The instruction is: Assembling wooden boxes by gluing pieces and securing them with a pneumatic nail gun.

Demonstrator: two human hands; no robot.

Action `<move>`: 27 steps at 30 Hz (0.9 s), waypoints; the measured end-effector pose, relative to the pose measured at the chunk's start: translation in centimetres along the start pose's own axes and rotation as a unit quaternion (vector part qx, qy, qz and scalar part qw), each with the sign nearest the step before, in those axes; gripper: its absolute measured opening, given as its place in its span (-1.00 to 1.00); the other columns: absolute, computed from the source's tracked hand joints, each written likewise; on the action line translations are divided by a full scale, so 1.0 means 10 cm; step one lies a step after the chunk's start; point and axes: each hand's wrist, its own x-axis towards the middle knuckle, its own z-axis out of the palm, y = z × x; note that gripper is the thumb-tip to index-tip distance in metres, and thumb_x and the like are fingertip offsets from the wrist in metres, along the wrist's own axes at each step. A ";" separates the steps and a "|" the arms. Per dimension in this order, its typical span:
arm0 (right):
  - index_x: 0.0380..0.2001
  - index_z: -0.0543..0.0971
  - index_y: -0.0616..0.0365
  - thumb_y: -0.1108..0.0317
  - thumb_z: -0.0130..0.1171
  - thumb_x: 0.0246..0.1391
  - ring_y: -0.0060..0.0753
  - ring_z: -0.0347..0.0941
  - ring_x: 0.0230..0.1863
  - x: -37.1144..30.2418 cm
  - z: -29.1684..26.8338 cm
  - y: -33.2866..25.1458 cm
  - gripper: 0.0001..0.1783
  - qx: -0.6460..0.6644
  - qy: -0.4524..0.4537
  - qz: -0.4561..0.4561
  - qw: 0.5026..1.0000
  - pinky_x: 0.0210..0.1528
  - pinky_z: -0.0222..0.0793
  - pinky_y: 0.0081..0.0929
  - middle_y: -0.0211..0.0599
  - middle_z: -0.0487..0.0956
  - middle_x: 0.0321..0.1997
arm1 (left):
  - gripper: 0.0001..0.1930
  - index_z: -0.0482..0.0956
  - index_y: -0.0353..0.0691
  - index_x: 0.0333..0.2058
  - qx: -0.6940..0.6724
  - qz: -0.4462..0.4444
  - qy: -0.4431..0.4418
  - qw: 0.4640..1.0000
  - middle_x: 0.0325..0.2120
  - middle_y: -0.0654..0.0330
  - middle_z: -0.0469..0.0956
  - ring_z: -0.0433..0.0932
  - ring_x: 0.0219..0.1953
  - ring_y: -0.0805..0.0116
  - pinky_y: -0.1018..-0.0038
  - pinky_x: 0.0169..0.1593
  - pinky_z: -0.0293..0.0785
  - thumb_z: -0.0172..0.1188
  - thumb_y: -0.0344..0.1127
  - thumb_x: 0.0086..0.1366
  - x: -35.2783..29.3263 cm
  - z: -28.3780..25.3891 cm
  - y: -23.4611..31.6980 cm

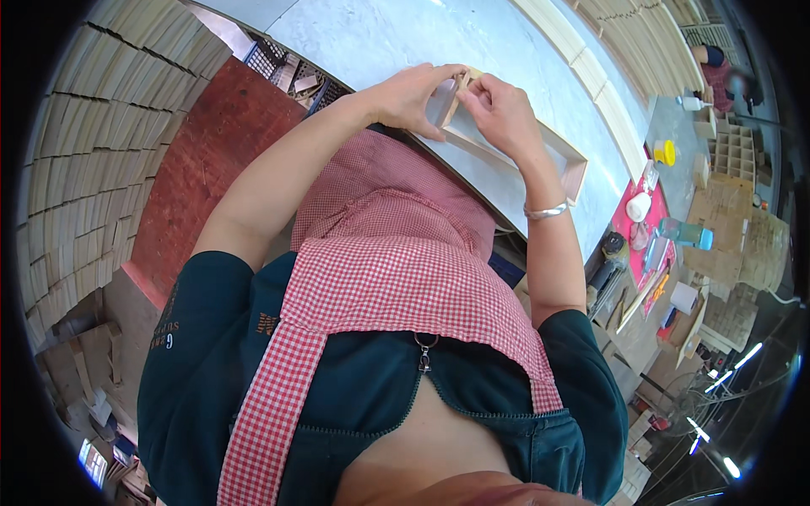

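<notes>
A long, narrow frame of pale wood lies on the pale blue-grey tabletop, close to its near edge. Both hands are at its left end. My left hand spans that end, fingertips at the far corner and thumb by the near side. Beside it, my right hand is closed, with thumb and fingers pinched on the frame's end near the same corner. Its fingertips partly hide the wood there, so a small piece between them cannot be made out. The right forearm crosses over the frame's near side.
Long pale wood strips lie along the table's far side. Tall stacks of wood pieces and a red-brown board are at left. Plastic crates sit below the edge. A yellow tub and bottle stand right; another person is beyond.
</notes>
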 end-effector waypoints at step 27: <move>0.28 0.42 0.17 0.60 0.17 0.07 -0.50 0.41 -0.35 -1.59 -0.77 1.83 -0.36 -0.022 0.123 0.151 0.981 -0.30 0.38 -0.61 -0.22 0.52 0.09 | 0.14 0.23 -0.08 0.33 0.040 0.002 -0.021 0.999 0.10 0.08 0.49 0.48 0.00 0.06 0.19 0.25 0.29 0.62 -0.13 -0.30 0.09 0.00 -0.05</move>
